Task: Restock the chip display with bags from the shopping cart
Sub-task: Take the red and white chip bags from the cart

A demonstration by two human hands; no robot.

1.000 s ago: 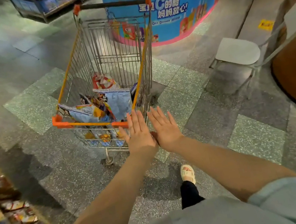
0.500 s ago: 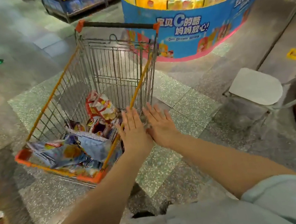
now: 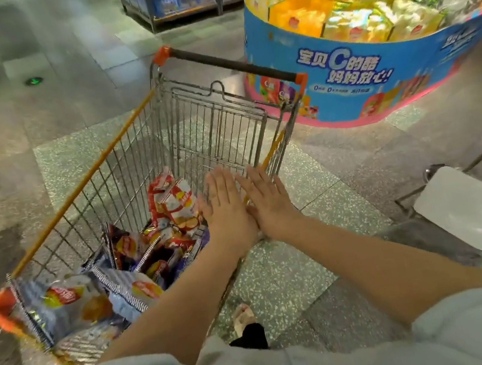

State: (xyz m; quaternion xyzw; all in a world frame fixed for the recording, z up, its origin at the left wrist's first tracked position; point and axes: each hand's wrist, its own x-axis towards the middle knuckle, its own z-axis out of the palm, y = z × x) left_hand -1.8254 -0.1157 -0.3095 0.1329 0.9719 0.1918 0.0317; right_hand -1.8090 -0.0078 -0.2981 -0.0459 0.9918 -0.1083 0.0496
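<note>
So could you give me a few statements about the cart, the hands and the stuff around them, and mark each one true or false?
1. Both hands are flat and hold nothing. True: the left hand and right hand are stretched out side by side with straight fingers.
2. The shopping cart is empty. False: several chip bags lie in it.
3. The cart's handle is on the end far from the person. True.
4. The round blue display stands to the left of the cart. False: it stands on the right, beyond the cart.
5. A red-and-white bag stands up in the cart beside the left hand. True.
</note>
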